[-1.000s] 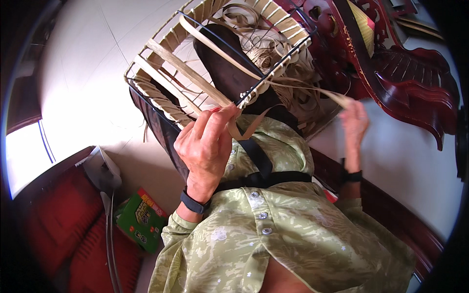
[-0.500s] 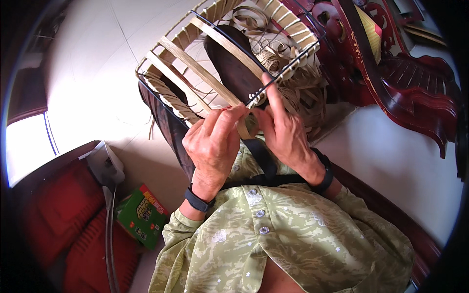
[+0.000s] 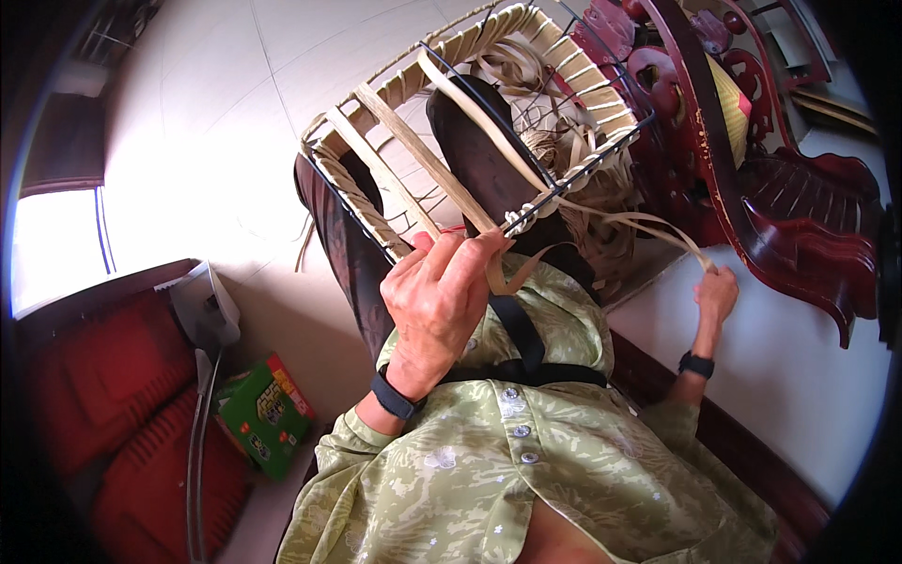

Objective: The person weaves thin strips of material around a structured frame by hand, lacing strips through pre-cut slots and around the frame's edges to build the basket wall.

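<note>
A rectangular black wire frame (image 3: 434,45), its sides wrapped with tan strips, rests tilted over my legs. Several flat woven-fibre strips (image 3: 413,143) run across its open face. My left hand (image 3: 437,287) is closed on the near edge of the frame, pinching a strip where it crosses the wire. Out to the right, my right hand (image 3: 717,293) is closed on a long loose strip (image 3: 648,222), which stretches back to the frame's near right corner. A short strip end curls below the left hand's fingertips.
Loose coils of tan strip (image 3: 601,221) lie beyond and under the frame. Carved dark-red wooden furniture (image 3: 723,169) stands at the right. On the left are red cushions (image 3: 103,357), a white container (image 3: 205,308) and a green box (image 3: 265,418).
My right hand has left the frame's near edge and swung out to the right, drawing a strip with it. The left hand stays at the frame, which appears shifted slightly right and down.
</note>
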### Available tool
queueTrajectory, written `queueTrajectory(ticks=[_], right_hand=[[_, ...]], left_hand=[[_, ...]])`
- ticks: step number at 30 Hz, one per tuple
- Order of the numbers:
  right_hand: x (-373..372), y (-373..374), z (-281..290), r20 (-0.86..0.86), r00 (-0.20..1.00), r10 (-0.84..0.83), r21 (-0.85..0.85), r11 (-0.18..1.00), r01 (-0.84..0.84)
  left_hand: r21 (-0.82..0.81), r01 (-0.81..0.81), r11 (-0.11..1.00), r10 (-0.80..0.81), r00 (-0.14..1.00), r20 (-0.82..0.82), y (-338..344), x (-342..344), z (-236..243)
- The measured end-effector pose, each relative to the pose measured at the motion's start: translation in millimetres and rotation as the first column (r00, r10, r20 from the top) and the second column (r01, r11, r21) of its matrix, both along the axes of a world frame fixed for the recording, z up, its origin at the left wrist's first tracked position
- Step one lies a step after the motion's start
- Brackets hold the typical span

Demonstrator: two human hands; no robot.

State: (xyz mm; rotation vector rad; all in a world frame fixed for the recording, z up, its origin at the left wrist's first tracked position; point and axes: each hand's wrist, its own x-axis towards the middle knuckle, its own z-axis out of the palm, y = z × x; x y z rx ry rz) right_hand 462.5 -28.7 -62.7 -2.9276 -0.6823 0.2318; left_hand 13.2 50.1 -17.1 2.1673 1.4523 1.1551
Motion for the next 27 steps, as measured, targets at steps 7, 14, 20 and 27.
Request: queueTrajectory(ticks=[7, 14, 20, 27], right_hand=[[-168.5, 32.6, 41.4, -0.31, 0.6, 0.738, 0.601, 0.641, -0.478], [-288.5, 69.9, 39.2, -0.122, 0.395, 0.91, 0.574, 0.39, -0.72], [-292.3, 86.3, 33.8, -0.193, 0.502, 0.843, 0.755, 0.455, -0.473], [-99.8, 38.6, 19.5, -0.388, 0.813, 0.433, 0.625, 0.772, -0.113]], left_hand=[[0.029, -0.016, 0.999, 0.015, 1.0, 0.019, 3.1, 2.9, -4.5], [-0.003, -0.027, 1.0, 0.027, 1.0, 0.012, -0.4, 5.2, 1.1], [0.012, -0.031, 0.999, 0.031, 0.999, -0.02, 1.8, 3.5, 1.9], [-0.006, -0.06, 0.998, 0.06, 0.998, -0.024, -4.3, 2.9, 2.4]])
